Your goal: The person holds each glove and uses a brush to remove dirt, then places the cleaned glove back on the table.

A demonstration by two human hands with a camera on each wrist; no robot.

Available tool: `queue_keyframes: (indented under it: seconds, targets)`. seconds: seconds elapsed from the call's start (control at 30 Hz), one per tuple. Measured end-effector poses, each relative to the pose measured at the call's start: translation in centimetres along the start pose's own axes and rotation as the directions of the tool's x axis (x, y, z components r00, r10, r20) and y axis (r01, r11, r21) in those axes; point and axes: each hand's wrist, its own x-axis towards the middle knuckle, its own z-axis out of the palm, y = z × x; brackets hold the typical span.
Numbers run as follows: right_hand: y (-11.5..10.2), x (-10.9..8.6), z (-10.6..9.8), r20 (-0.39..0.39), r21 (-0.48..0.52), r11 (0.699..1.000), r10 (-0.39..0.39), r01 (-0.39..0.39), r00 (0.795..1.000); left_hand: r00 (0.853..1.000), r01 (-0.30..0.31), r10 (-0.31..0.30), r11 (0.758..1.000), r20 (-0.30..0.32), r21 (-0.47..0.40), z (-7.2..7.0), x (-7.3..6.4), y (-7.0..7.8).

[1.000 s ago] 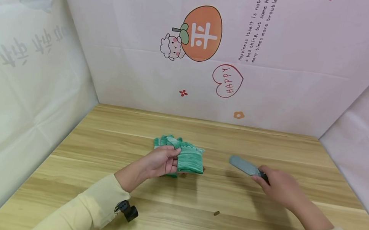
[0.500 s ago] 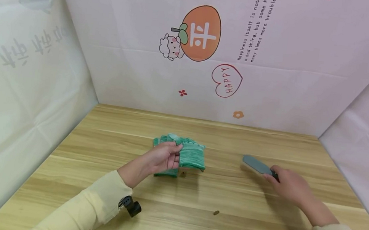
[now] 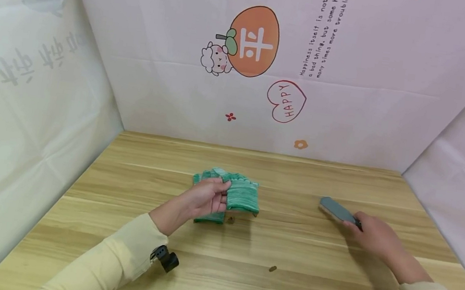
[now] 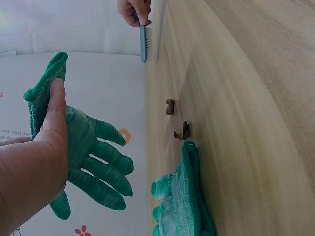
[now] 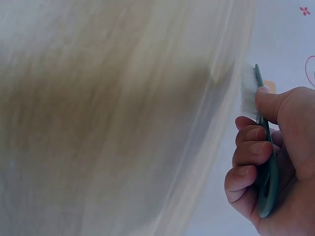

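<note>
My left hand point(image 3: 204, 196) pinches a green knit glove by its cuff point(image 3: 243, 195) and holds it above the table. In the left wrist view the glove's palm and fingers point(image 4: 101, 162) hang spread out. A second green glove point(image 4: 184, 201) lies on the table below, partly hidden by the left hand in the head view. My right hand point(image 3: 378, 238) grips a brush point(image 3: 335, 209) with a grey-green back, off to the right of the gloves. Pale bristles point(image 5: 249, 93) show in the right wrist view, with fingers curled round the dark green handle point(image 5: 268, 189).
Small brown curled bits point(image 4: 183, 132) lie on the wooden table point(image 3: 156, 271) near the lower glove. One brown piece point(image 3: 272, 268) lies closer to the front. White printed sheets point(image 3: 168, 98) stand at the back and both sides.
My right hand has moved to the right with the brush, away from the gloves. The left hand has risen slightly with the glove, whose cuff now tilts a little differently.
</note>
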Motion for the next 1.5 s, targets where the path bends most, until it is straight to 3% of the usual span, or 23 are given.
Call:
queue_keyframes:
  seconds: [0.5,0.67,1.03,1.3,1.5]
  targets:
    - [1.7,-0.6,0.8,0.022,0.010,0.999,0.048,-0.048,0.999,1.000,-0.001,0.001,1.000,0.008,0.017,0.6,0.5,0.5]
    - [2.2,-0.8,1.0,0.066,0.010,0.997,0.076,-0.077,0.995,1.000,0.003,-0.003,1.000,0.003,0.018,0.8,0.6,0.6]
    - [1.4,-1.0,0.7,0.141,0.001,0.992,0.124,-0.125,0.982,1.000,-0.011,0.011,1.000,0.011,0.022,0.9,1.4,0.6]
    - [1.3,-1.0,0.9,0.123,-0.012,0.990,0.140,-0.140,0.982,1.000,-0.027,0.027,0.999,-0.003,0.026,1.0,1.8,0.8]
    - [1.0,-1.0,0.6,0.130,-0.023,0.986,0.166,-0.165,0.977,0.999,-0.024,0.026,0.998,-0.025,0.058,1.0,2.8,1.0]
